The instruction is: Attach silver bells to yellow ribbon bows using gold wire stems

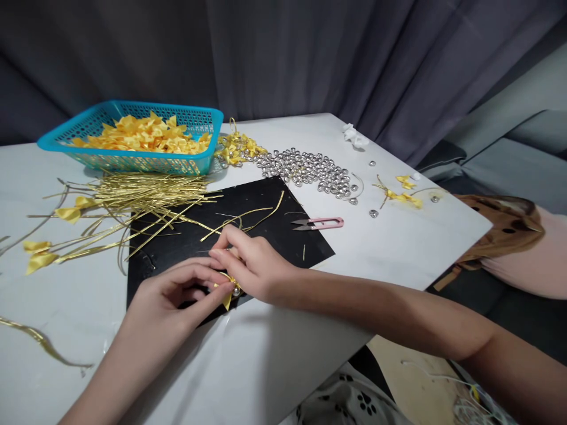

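My left hand (177, 292) and my right hand (250, 260) meet over the near edge of a black mat (283, 236). Between their fingertips is a small yellow ribbon bow with a silver bead and gold wire (230, 289). The left thumb and forefinger pinch it from the left. The right hand's fingers curl over it from above, and a gold wire (248, 215) runs away from that hand across the mat.
A blue basket (128, 159) of yellow bows stands at the back left. A heap of gold wires (142, 195) lies in front of it. Silver beads (305, 168) spread at the back centre. Pink thread snips (319, 223) lie right of the mat. Finished bows (39, 254) lie at left.
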The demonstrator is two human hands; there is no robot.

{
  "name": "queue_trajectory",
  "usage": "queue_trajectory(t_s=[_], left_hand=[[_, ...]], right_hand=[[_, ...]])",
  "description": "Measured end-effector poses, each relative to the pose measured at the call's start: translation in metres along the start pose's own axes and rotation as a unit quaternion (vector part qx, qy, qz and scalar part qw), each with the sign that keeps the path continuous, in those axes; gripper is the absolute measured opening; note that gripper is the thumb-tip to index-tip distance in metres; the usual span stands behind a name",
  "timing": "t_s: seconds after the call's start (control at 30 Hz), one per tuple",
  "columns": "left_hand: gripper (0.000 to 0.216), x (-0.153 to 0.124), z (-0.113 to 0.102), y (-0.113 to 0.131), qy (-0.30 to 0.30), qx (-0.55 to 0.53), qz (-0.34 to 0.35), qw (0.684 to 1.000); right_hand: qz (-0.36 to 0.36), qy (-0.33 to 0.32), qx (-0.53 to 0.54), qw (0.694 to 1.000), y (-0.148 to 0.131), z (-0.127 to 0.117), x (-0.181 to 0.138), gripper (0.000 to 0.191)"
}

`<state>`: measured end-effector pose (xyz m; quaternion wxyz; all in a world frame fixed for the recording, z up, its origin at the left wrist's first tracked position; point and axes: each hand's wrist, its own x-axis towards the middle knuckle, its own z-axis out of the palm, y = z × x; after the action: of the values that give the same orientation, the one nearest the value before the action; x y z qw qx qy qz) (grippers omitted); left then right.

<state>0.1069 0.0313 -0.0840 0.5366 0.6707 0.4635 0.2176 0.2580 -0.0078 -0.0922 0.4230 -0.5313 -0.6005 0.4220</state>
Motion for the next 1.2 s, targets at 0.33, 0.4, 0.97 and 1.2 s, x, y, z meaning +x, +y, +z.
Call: queue_trajectory(t_s=[0.33,0.4,0.97,1.2], left_hand=[[0.024,0.008,-0.003,-0.005,-0.076,-0.087,-0.074,0.991],[0.021,0.006,-0.004,-0.006,-0.092,-0.074,-0.073,0.990],[0.036,0.000,-0.002,0.001,-0.153,0.080,-0.018,0.985],[0.035,-0.002,0.002,-0.010,-0.114,0.129,-0.010,0.985]], right_hand=[[-0.012,-0.027,-0.017,0.999,0.001,-0.002,0.001,0.012],[-0.010,-0.038,-0.023,0.999,0.000,-0.003,0.001,0.012],[0.011,-0.052,-0.060,0.997,-0.001,-0.006,0.003,0.013],[0.028,-0.106,-0.284,0.953,-0.010,-0.004,0.006,0.016]])
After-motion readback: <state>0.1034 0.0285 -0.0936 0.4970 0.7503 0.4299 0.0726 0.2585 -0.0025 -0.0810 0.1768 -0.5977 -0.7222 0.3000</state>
